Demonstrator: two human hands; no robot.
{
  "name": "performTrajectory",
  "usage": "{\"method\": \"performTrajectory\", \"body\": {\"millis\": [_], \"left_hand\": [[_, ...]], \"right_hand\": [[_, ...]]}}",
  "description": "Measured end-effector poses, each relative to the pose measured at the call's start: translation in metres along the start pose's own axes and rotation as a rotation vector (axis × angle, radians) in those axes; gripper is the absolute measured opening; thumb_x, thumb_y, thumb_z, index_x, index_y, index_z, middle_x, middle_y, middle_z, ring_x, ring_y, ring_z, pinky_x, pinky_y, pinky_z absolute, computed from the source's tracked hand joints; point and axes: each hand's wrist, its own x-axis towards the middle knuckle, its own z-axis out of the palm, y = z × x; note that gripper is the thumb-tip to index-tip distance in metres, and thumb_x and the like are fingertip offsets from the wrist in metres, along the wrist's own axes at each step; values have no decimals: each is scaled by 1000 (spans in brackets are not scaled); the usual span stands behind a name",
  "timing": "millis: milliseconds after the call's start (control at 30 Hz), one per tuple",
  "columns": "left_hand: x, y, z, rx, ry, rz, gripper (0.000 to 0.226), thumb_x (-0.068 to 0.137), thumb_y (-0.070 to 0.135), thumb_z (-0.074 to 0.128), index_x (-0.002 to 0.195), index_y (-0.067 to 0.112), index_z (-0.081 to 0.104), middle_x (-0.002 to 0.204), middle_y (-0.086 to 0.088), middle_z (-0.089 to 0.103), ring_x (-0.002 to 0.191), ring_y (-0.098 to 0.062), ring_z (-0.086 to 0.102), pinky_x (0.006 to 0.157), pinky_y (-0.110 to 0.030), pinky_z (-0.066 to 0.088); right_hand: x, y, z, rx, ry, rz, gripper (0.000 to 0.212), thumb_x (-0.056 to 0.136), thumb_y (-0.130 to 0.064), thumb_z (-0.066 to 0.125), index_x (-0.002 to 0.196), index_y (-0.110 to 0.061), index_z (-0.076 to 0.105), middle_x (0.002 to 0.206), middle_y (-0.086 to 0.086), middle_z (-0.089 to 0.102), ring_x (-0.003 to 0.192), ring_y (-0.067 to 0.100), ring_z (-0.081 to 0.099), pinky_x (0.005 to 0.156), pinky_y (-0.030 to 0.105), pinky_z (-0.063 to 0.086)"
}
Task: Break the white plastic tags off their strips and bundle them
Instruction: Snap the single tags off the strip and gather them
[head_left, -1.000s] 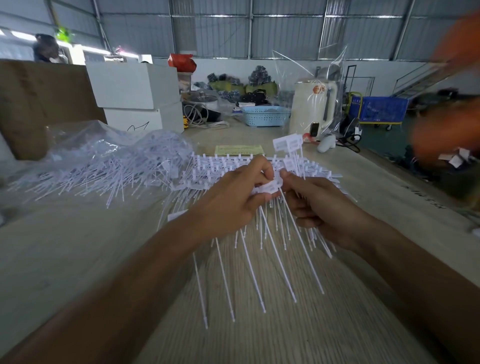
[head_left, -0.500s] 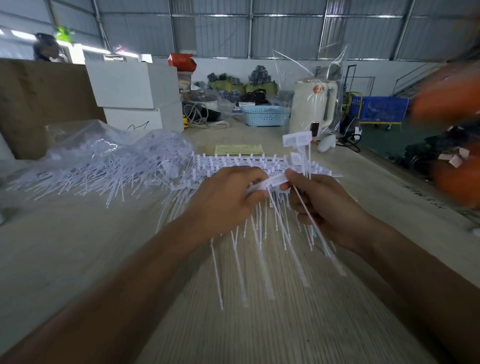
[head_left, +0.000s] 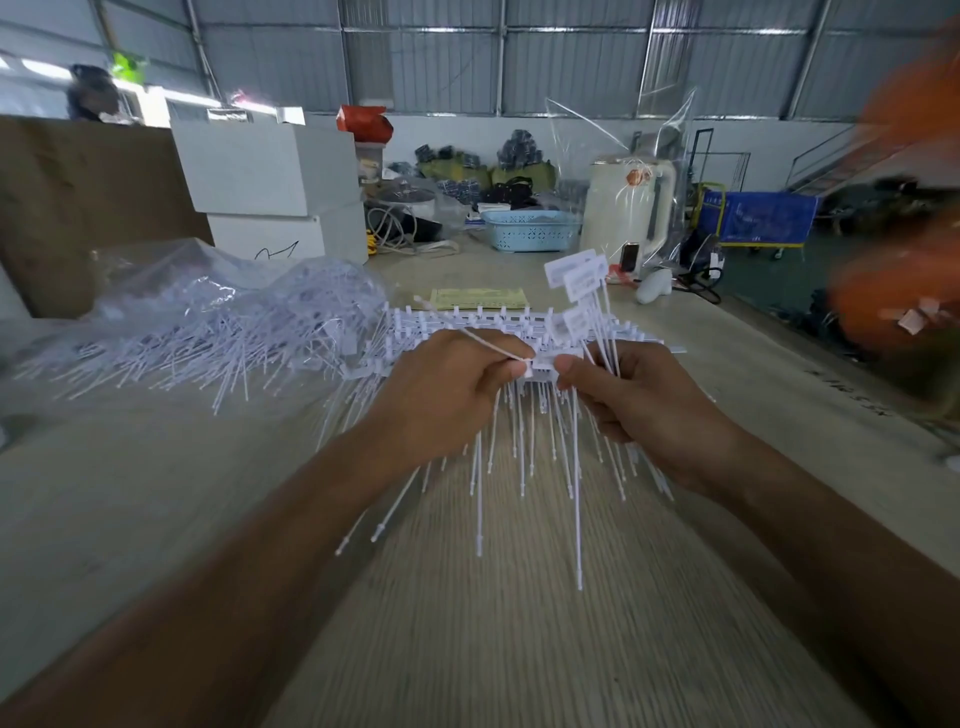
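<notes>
Warehouse bay, pale wood-grain counter (head_left: 519, 649). At centre, left hand (head_left: 447, 395) pinches one thin white plastic tag (head_left: 475, 340) at its head; right hand (head_left: 639, 410) grips the white tag strip (head_left: 545, 361) plus a bundle of freed flag-headed tags (head_left: 584, 278) rising toward 12 o'clock. Loose white tag pile (head_left: 208, 338) at 10 o'clock. Tags look light, springy, slippery; best held at the head, beside the joint.

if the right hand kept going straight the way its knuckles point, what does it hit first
Probably the left hand: the right hand points leftward at it across the white plastic tag strip both pinch. Depth looks similar, so contact seems likely.
</notes>
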Motion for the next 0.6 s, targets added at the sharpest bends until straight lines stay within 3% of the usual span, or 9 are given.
{"method": "performTrajectory", "body": {"millis": [100,200,300,400,467,600], "left_hand": [[1,0,0,-33,-11,-22,31,97,31,49,109,18,75,109,-1,75,98,-27,69,83,-48,55],[3,-4,0,-60,-65,-42,29,99,30,51,92,15,75,90,0,74,80,-23,68,74,-43,54],[4,-6,2,-92,-65,-24,24,101,20,55,90,12,74,84,-1,73,74,-20,66,72,-41,53],[3,-2,3,-152,29,-11,23,99,23,54,102,13,73,91,-1,73,81,-18,67,75,-41,54],[2,0,4,-184,74,-38,24,97,28,52,108,19,72,93,2,73,82,-17,67,75,-43,56],[3,0,4,-163,82,-45,20,98,28,49,98,30,69,83,9,66,75,-17,63,75,-43,54]], "right_hand": [[1,1,0,-3,-6,-16,28,95,-30,65,78,-7,63,56,4,34,47,15,27,46,28,23],[1,1,0,-107,23,-66,24,95,-25,66,73,-16,62,54,-2,38,47,12,31,45,26,26],[1,2,2,-97,26,-77,33,97,-25,64,64,-27,64,53,-7,37,47,9,31,46,24,26],[2,2,1,66,23,10,25,97,-33,63,78,-16,69,54,-7,33,46,9,27,45,24,23],[3,2,-1,102,17,77,32,94,-40,64,86,-10,72,55,-8,30,46,8,25,44,22,23],[3,2,-1,129,-39,103,32,99,-37,59,74,-19,68,57,-6,30,47,8,25,43,21,23]]}}
